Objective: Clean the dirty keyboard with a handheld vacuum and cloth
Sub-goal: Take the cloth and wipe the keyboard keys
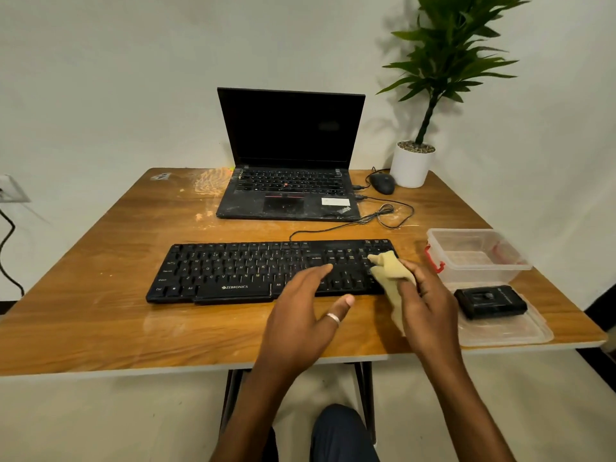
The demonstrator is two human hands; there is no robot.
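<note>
A black keyboard [233, 271] lies across the middle of the wooden table [100, 311], its cable running back to the laptop. My right hand [430, 301] grips a yellow cloth [388, 266] bunched over the keyboard's right end, on the number pad. My left hand [300, 315] lies with straight fingers over the keys just left of the arrow block, a ring on the thumb. A black handheld vacuum [490, 301] lies on a clear plastic lid at the right edge.
A dusty open laptop [290, 181] stands at the back, with a mouse [382, 183] and a potted plant [413, 161] to its right. A clear plastic box [476, 255] with red clips stands right of the keyboard. Scuffed patches mark the tabletop's back left.
</note>
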